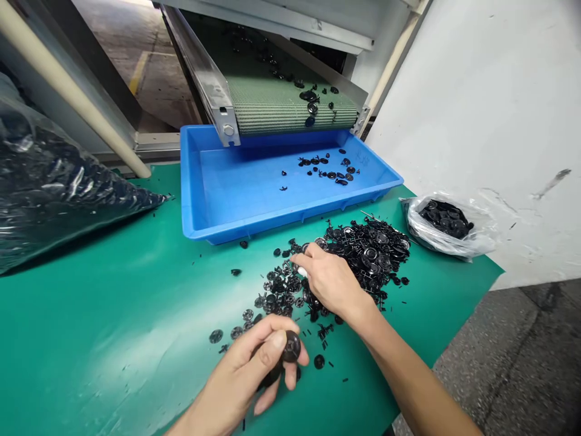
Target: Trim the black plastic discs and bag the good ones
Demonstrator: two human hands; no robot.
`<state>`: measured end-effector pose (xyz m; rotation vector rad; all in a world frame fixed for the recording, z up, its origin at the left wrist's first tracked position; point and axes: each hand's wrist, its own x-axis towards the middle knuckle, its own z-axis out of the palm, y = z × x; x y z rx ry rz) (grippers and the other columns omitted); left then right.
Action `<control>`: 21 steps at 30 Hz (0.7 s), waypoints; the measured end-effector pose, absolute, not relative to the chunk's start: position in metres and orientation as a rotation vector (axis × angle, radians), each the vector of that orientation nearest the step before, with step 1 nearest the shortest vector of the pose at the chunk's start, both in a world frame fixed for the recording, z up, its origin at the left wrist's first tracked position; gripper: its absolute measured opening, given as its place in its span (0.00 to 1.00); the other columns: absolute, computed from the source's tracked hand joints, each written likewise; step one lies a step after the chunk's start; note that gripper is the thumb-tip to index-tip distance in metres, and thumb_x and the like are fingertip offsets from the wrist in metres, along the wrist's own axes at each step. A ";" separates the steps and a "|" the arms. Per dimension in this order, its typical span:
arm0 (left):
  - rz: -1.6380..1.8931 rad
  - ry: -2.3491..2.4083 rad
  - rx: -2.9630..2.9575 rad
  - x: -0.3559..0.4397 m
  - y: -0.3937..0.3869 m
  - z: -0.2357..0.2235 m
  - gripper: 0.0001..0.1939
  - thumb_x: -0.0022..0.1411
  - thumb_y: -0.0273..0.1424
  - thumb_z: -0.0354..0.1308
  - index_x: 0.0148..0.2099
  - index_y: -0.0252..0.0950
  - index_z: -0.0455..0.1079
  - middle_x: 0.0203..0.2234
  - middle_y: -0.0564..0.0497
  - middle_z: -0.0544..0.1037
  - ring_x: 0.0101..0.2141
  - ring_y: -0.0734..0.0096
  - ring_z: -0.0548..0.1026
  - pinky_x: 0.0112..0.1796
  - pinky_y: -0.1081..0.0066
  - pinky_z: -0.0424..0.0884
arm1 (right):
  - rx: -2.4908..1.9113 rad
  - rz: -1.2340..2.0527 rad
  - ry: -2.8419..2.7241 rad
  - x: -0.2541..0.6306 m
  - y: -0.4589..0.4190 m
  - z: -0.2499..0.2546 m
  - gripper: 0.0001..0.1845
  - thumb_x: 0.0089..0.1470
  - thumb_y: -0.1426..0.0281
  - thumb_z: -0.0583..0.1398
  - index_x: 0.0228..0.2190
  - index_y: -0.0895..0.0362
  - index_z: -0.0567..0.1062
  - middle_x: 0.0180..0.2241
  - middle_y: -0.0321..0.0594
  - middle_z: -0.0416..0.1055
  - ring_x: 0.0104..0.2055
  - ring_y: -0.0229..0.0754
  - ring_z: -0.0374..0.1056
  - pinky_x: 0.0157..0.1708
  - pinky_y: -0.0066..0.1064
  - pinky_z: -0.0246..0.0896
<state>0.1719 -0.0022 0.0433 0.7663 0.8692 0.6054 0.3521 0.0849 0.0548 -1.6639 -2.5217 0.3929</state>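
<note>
We record the left hand [238, 381] clenched on a round black plastic fastener [291, 347], thumb pressed against it, just beside a loose pile of black plastic fasteners [363, 257] on the green surface [113, 315]. The right hand [331, 283] lies over the pile, its fingers [313, 257] touching the pieces; whether they grasp one we cannot tell. Beyond the pile sits a blue plastic tray [290, 212] holding scattered fasteners, under the end of a conveyor belt [290, 112]. To the right, a clear plastic bag [447, 233] holds more.
</note>
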 end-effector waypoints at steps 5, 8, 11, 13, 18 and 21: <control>0.679 0.807 0.454 0.169 0.003 0.040 0.11 0.63 0.37 0.59 0.45 0.38 0.72 0.28 0.50 0.75 0.22 0.75 0.69 0.13 0.83 0.59 | -1.737 0.360 -2.590 0.352 0.098 0.059 0.16 0.56 0.81 0.52 0.42 0.58 0.74 0.38 0.45 0.67 0.29 0.38 0.63 0.26 0.30 0.51; 0.726 0.795 0.469 0.168 0.006 0.043 0.10 0.65 0.38 0.56 0.41 0.37 0.73 0.34 0.48 0.75 0.28 0.71 0.72 0.15 0.81 0.65 | -1.695 0.395 -2.470 0.362 0.087 0.063 0.13 0.56 0.81 0.52 0.39 0.58 0.73 0.37 0.42 0.67 0.30 0.37 0.62 0.28 0.30 0.53; 0.727 0.826 0.573 0.170 0.006 0.045 0.11 0.66 0.40 0.55 0.37 0.37 0.71 0.31 0.51 0.75 0.25 0.75 0.70 0.18 0.80 0.66 | -1.496 0.669 -2.145 0.367 0.062 0.064 0.15 0.56 0.81 0.53 0.40 0.56 0.74 0.30 0.35 0.67 0.29 0.36 0.63 0.30 0.29 0.57; 0.682 0.872 0.660 0.172 0.004 0.043 0.12 0.65 0.42 0.56 0.38 0.38 0.69 0.24 0.56 0.72 0.18 0.81 0.61 0.16 0.83 0.59 | -1.370 0.928 -1.919 0.364 0.041 0.062 0.18 0.57 0.80 0.53 0.43 0.53 0.75 0.30 0.33 0.68 0.27 0.33 0.65 0.29 0.26 0.60; 0.547 1.016 0.892 0.174 -0.003 0.037 0.20 0.66 0.49 0.50 0.31 0.37 0.64 0.17 0.60 0.64 0.17 0.80 0.51 0.17 0.80 0.46 | -1.313 1.153 -1.692 0.351 -0.005 0.050 0.20 0.53 0.81 0.54 0.43 0.53 0.77 0.33 0.34 0.70 0.28 0.33 0.68 0.27 0.25 0.63; 0.555 1.100 1.019 0.173 -0.006 0.039 0.21 0.66 0.48 0.50 0.28 0.38 0.64 0.17 0.59 0.63 0.20 0.77 0.56 0.19 0.78 0.50 | -1.326 1.118 -1.798 0.353 -0.014 0.048 0.23 0.50 0.82 0.54 0.45 0.53 0.76 0.33 0.35 0.71 0.31 0.35 0.68 0.31 0.27 0.63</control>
